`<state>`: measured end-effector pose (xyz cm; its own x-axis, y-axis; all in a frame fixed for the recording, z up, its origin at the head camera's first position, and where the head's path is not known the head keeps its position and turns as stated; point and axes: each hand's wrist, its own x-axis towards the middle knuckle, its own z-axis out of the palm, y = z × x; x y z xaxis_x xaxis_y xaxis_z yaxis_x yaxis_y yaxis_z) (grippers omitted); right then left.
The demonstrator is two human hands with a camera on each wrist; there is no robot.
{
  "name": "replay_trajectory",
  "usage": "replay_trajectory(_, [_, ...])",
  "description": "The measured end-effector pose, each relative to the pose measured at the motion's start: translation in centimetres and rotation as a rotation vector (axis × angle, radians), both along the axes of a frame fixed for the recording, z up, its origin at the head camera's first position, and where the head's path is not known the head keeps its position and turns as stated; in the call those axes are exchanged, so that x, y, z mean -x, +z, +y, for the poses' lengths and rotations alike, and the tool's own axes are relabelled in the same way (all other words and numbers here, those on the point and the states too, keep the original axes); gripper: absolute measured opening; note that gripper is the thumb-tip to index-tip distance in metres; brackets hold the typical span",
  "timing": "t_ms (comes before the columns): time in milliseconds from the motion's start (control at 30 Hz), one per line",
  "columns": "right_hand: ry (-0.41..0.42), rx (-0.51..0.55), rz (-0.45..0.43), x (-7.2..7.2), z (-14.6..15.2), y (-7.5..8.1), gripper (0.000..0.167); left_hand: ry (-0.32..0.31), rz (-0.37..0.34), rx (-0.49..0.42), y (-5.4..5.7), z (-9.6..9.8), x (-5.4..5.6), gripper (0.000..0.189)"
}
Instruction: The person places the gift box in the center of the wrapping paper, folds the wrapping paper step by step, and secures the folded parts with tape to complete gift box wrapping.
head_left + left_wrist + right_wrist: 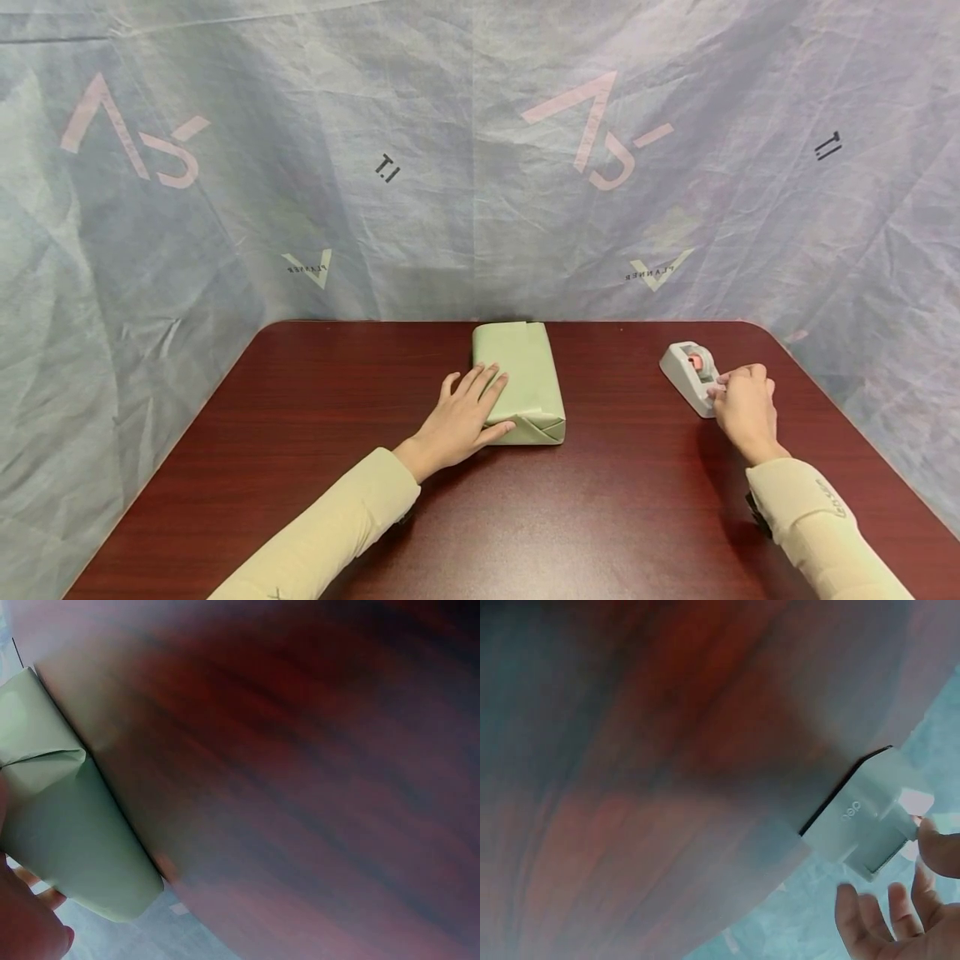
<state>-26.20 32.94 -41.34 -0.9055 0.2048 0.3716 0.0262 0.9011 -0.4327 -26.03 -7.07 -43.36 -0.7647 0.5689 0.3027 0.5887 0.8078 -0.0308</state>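
Observation:
A box wrapped in pale green paper (517,367) lies on the table, its folded end facing me. My left hand (457,421) rests on its near left part, fingers spread over the top and the thumb at the folded end. In the left wrist view, the paper's folds (45,761) show beside part of that hand. On the right stands a white tape dispenser (686,379) with an orange-red core. My right hand (746,408) is at its near end, thumb and index finger pinching at the tape while the other fingers curl loosely, as the right wrist view shows.
The dark red wooden table (600,500) has rounded far corners. A grey printed cloth (420,208) hangs behind it and along both sides. The box reaches close to the table's far edge.

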Motion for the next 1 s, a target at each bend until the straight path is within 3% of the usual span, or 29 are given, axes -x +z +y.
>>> replay_trajectory(133, [-0.022, 0.062, -0.009, 0.0, -0.2, 0.3, 0.024, 0.001, -0.006, 0.003, 0.0, 0.0, 0.0, 0.071])
replay_trajectory(400, [-0.153, 0.151, -0.061, 0.1, -0.2, 0.6, 0.027, -0.007, -0.024, -0.014, 0.0, 0.0, 0.0, 0.071])
replay_trajectory(1000, [-0.13, 0.111, -0.24, 0.6, 0.1, 1.5, 0.029, -0.011, -0.028, -0.028, 0.0, 0.0, 0.0, 0.07])
